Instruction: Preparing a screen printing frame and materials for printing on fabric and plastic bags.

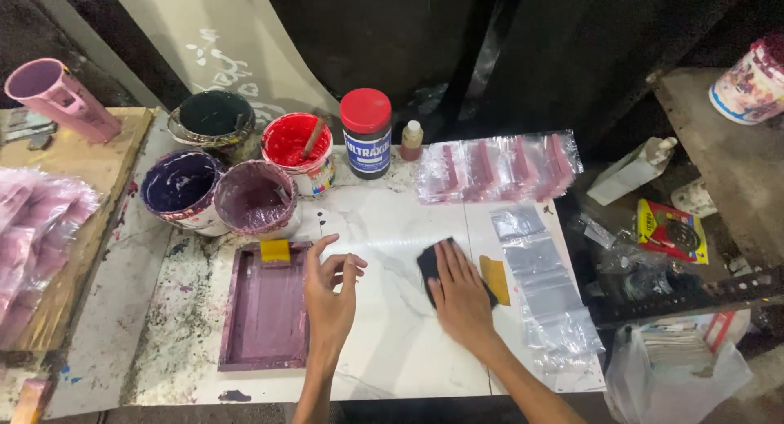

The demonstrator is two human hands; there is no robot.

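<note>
A small black cloth pad point(431, 265) lies mid-worktop, its long axis running near to far, pressed flat under the right hand's point(459, 297) spread fingers. The left hand point(329, 297), loosely curled and empty, rests just beside a purple-stained rectangular printing frame point(265, 310).

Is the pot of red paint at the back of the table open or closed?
Open. The red paint pot has no lid on it: the wet red paint inside shows, and a stirring stick stands in it, leaning on the rim.

Left hand point(329, 297) loosely curled, right hand point(459, 292) flat, fingers extended
</note>
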